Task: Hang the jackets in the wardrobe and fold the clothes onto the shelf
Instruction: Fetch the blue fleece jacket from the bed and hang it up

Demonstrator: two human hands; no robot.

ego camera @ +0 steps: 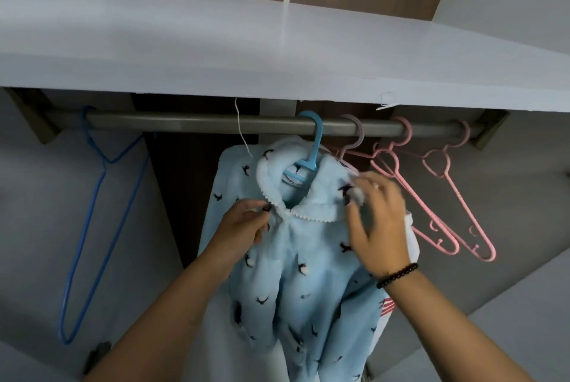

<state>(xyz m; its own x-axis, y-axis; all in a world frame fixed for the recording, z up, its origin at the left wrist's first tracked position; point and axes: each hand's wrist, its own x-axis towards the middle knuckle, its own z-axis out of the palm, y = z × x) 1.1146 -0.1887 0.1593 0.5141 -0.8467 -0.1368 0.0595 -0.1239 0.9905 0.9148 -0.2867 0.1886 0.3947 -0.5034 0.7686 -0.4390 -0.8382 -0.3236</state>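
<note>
So the fluffy light-blue jacket (308,258) with the little dark bird print is hanging on a blue plastic hanger (305,162), which is hooking over the grey wardrobe rail (191,125). The left hand (243,224) is pinching the jacket's front edge right under the collar, so the collar and hanger are sitting just above and to the right of that grip, and the rest of the jacket is draping down below it. The right hand (376,221) is hovering over the jacket's other shoulder with fingers spread and relaxed; it's a bit motion-blurred, so I can't really tell if the fingertips are touching the fabric, but it isn't gripping anything. It's wearing a dark beaded bracelet (398,275).

Just beyond the right hand, pink plastic hangers (431,196) are hanging bare on the same rail, close enough to crowd that shoulder. A white garment (411,236) is peeking out behind the jacket on that side. Way off past the left hand, a blue wire hanger (92,212) is dangling by itself. The white shelf (216,51) is running across right above the rail, and a thin white string (242,128) is hanging from its edge.
</note>
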